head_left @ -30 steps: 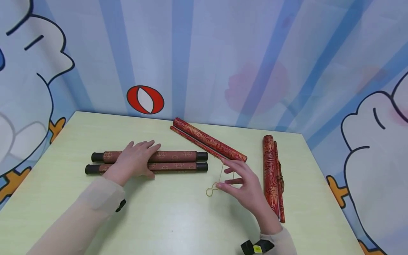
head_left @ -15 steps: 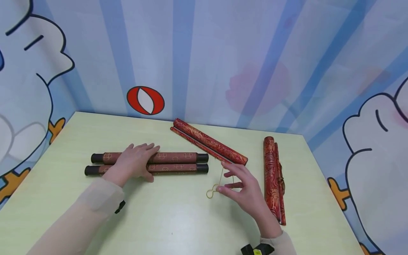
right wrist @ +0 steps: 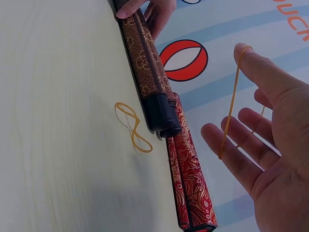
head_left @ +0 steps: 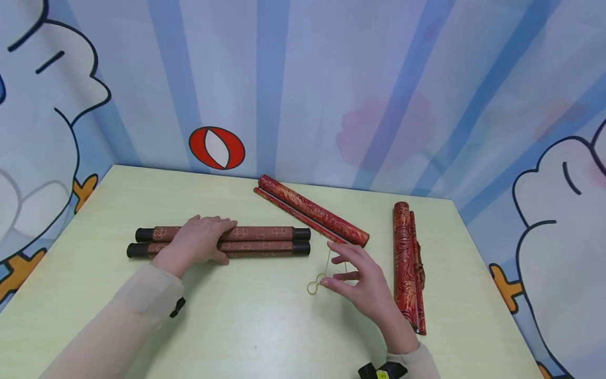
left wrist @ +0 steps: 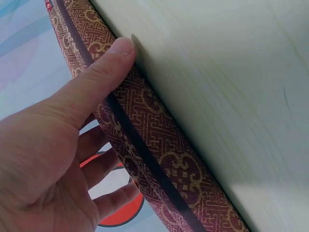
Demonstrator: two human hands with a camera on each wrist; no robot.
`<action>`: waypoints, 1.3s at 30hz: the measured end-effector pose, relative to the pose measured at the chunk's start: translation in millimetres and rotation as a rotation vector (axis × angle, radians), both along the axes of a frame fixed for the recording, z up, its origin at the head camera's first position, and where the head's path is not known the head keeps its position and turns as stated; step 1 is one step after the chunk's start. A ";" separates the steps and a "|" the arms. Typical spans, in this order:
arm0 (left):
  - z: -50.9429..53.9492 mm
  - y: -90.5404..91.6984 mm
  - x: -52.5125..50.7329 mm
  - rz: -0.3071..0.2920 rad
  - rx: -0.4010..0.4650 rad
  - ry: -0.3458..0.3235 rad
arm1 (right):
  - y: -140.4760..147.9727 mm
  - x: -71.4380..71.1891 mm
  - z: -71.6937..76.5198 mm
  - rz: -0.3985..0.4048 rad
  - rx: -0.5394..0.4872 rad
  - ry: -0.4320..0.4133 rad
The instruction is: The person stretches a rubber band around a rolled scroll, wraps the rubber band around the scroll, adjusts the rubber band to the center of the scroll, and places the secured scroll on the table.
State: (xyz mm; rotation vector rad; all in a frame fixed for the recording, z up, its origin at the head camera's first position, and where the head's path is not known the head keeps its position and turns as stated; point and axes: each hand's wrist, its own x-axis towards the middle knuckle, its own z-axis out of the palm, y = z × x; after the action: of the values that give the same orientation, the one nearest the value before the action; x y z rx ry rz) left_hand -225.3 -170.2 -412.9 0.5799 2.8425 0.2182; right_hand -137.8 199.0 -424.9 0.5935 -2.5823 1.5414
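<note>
Two brown patterned scrolls with black ends lie side by side, the far scroll (head_left: 267, 233) against the near scroll (head_left: 265, 249). My left hand (head_left: 199, 239) grips the pair across the middle; in the left wrist view its thumb (left wrist: 108, 67) lies over a scroll and its fingers reach the other side. Around the thumb and fingers of my right hand (head_left: 360, 281) a yellow rubber band (right wrist: 233, 99) is stretched, with these fingers spread apart in the air. On the table beside it lies a second rubber band (right wrist: 133, 126), twisted into a figure eight.
A red and gold scroll (head_left: 312, 208) lies slantwise at the table's back. Another red scroll (head_left: 405, 258), tied with a cord, lies at the right, close to my right forearm. A printed cloth backdrop (head_left: 303, 105) stands behind the pale table (head_left: 227, 326).
Almost nothing differs. The right hand sits slightly lower in the head view than a second ago, still with the rubber band stretched on it. The left hand stays on the brown scrolls.
</note>
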 end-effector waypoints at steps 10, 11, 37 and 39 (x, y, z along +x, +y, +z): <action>-1.6 -1.2 2.1 -0.042 0.006 0.067 | 4.0 -0.1 -4.3 -0.003 0.004 0.002; -1.7 -1.3 2.2 -0.046 0.001 0.075 | 4.2 0.0 -4.8 -0.003 0.005 0.002; 2.8 -6.2 11.4 -0.100 0.020 0.195 | 3.3 -5.1 -10.0 -0.011 0.024 -0.033; 4.7 -5.7 12.6 -0.103 0.024 0.223 | 3.4 -6.5 -9.8 -0.013 0.023 -0.020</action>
State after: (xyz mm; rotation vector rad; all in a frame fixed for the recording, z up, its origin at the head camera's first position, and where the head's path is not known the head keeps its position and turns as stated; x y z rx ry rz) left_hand -212.7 -175.9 -408.2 0.8005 3.0145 0.1802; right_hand -144.3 202.4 -434.7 0.5650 -2.6166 1.5228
